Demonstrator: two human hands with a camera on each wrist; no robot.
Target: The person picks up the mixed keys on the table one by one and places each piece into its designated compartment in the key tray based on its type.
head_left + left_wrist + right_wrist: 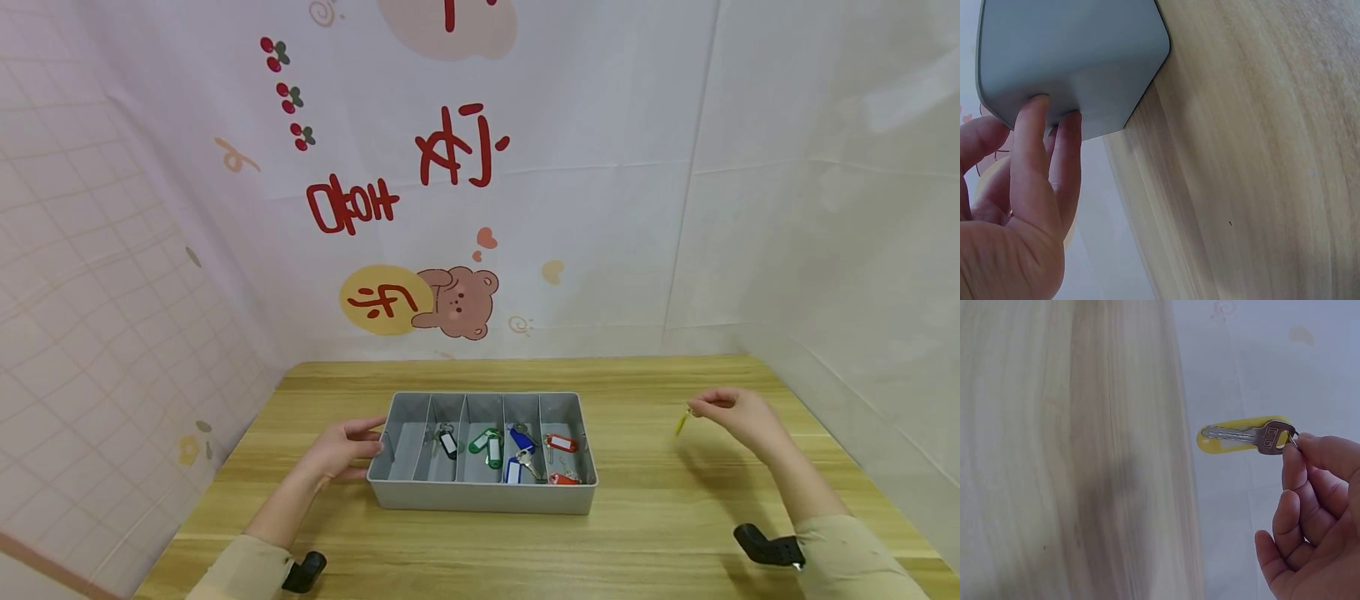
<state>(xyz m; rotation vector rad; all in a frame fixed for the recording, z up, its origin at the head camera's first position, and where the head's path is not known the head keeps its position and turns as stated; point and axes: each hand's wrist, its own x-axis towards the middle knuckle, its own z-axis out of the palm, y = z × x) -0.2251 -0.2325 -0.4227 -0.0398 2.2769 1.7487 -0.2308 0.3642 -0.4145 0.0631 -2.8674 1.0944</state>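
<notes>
A grey divided tray (483,498) lies on the wooden table. My left hand (341,454) is at its left end; in the left wrist view, two fingertips (1071,122) rest against the outer wall. Off to the tray's right, above the table, my right hand (738,421) pinches a key ring (1293,439) between thumb and forefinger. From the ring hang a silver key (1235,434) and a yellow key tag (1210,444). Inside the tray, from left to right, lie a black key tag (448,444), green key tags (493,451), blue key tags (513,472) with keys, and red key tags (562,443).
Thin dividers split the tray into several compartments. The wooden table (480,554) runs back to a white printed cloth (600,208), which also hangs along both sides. Dark wrist devices (767,547) sit at both cuffs.
</notes>
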